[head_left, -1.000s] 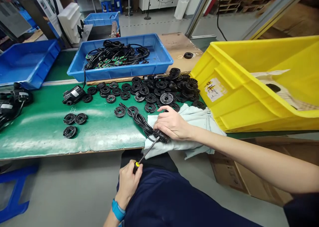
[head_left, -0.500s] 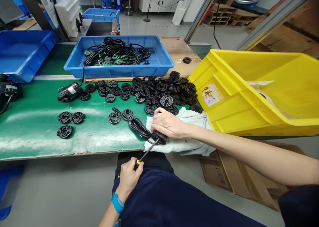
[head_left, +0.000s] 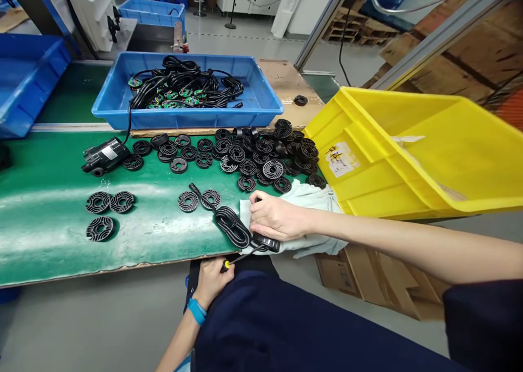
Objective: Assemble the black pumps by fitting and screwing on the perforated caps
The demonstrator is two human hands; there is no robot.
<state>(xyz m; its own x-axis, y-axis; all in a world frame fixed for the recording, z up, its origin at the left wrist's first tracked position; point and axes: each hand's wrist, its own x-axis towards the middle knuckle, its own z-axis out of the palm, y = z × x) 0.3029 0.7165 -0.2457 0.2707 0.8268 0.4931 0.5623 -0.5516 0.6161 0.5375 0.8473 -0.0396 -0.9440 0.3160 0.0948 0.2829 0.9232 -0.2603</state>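
My right hand (head_left: 274,218) is closed over a small black pump body (head_left: 267,242) that rests on a pale cloth (head_left: 310,197) at the front edge of the green bench (head_left: 53,236). A coiled black cable (head_left: 232,225) trails from the pump onto the bench. My left hand (head_left: 212,278) sits low by my lap, gripping a screwdriver (head_left: 239,257) with a yellow-and-black handle; its shaft points up to the pump's end. A heap of black slotted discs (head_left: 261,154) lies just behind the cloth.
A blue tray (head_left: 261,97) of black cables and green circuit boards stands at the back. A tilted yellow bin (head_left: 408,154) is at the right. Another black pump (head_left: 102,155) and three loose discs (head_left: 104,211) lie at the left. Cardboard boxes (head_left: 368,279) sit under the bench.
The view has shifted, so the bench appears lower and further left. My left hand and screwdriver have come closer to the bench edge; my right hand still holds the pump.
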